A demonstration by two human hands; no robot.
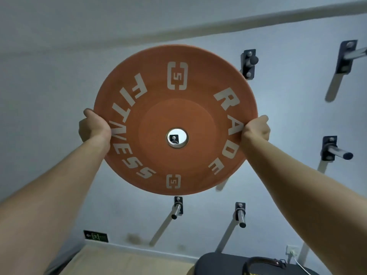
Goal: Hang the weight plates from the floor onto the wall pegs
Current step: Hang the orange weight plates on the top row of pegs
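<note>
A round orange rubber weight plate (176, 108) with white lettering is held up in front of a pale wall (59, 56). It is gripped at opposite edges by the left hand (94, 126) and the right hand (257, 129), with the fingers curled over the rim and their tips hidden behind it. Both arms are stretched forward and upward. A black wall bracket (173, 138) is glimpsed through the steel-ringed centre hole (181, 135), so the hanging step appears to be in hand. Next, the hole must be lined up with that peg and the plate slid on. Bare steel pegs (240, 214) are seen nearby.
</note>
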